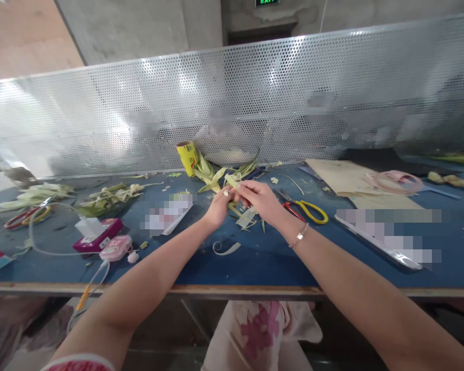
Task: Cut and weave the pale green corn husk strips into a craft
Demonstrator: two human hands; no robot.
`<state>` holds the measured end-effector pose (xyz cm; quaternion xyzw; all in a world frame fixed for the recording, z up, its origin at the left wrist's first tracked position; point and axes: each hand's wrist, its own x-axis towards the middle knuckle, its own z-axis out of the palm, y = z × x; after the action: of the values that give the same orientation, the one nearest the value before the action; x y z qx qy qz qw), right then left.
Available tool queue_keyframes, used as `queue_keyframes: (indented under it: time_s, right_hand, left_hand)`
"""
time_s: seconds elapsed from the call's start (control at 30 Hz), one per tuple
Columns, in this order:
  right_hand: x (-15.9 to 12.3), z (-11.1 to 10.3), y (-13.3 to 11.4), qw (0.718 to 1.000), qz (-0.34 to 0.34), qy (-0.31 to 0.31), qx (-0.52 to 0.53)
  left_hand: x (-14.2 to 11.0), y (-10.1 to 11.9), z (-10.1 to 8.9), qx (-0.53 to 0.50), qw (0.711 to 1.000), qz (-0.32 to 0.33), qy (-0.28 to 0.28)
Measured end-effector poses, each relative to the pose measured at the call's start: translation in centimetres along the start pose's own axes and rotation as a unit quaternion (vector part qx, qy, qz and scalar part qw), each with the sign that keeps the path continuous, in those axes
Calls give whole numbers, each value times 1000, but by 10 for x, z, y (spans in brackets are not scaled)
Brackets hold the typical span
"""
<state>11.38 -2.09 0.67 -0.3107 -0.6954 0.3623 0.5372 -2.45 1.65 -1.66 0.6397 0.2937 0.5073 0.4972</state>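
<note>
Above the middle of the blue table, my left hand [218, 207] and my right hand [260, 199] meet, both with closed fingers. Between them they grip a pale green strip that looks like corn husk [231, 181]. The fingers partly cover it. Under and behind the hands lie more husk leaves [212, 181] and a small clear piece of plastic or tape [246, 218]. Scissors with red and yellow handles [313, 211] rest just right of my right hand. A curled pale strip [228, 249] lies on the table nearer to me.
A yellow roll [187, 157] stands by the perforated metal screen [247, 93]. Left are husk piles [108, 198], a second pair of scissors [27, 217], a tissue pack [98, 236] and a pink case with a cable [116, 248]. Right are brown paper [340, 178] and a blurred-out phone-like object [379, 242].
</note>
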Motion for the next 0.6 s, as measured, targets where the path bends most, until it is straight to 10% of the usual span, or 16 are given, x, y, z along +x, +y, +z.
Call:
queue_keyframes:
  time_s: [0.3,0.6]
  right_hand:
    - [2,-4,6,995,18,-2,-98]
    - [2,-2,8,990,12,-1,-144]
  left_hand:
    - [-2,11,4,-95,994,-57,7]
    - [-8,15,5,-2,999,26,-42]
